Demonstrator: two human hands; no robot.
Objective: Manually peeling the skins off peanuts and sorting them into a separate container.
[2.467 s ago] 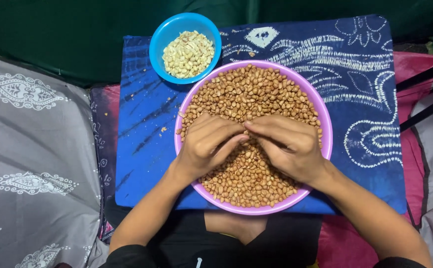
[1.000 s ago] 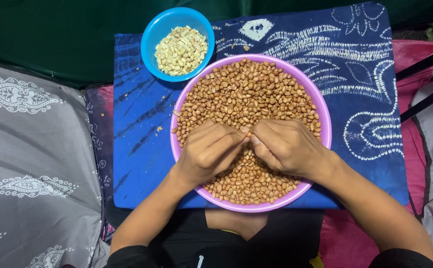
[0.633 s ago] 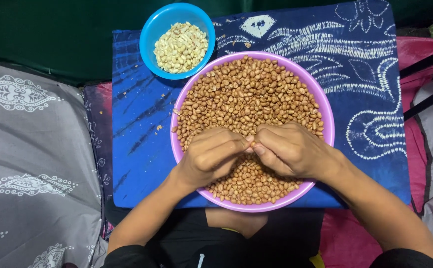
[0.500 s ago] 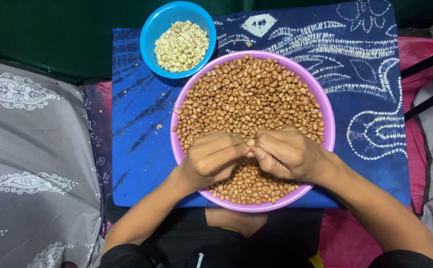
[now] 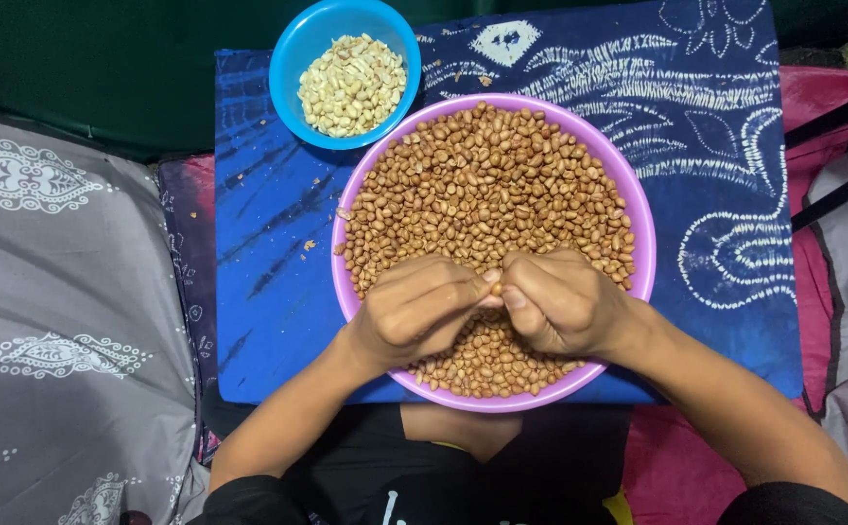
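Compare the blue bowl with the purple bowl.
The blue bowl is clearly smaller than the purple bowl. The blue bowl holds pale peanuts without skins; the purple bowl holds brown, skin-on ones. Both hands work over the purple bowl; neither touches the blue bowl. Both are round and stand on the blue patterned cloth.

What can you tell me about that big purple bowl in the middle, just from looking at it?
The big round purple bowl looks like smooth plastic with a thin, lighter rim. It sits upright on a blue patterned cloth, filled almost to the rim with brown-skinned peanuts. The left hand and the right hand rest over its near half, fingertips meeting above the nuts. A smaller blue bowl of pale peeled peanuts stands just beyond its far left edge; whether the two rims touch cannot be told.
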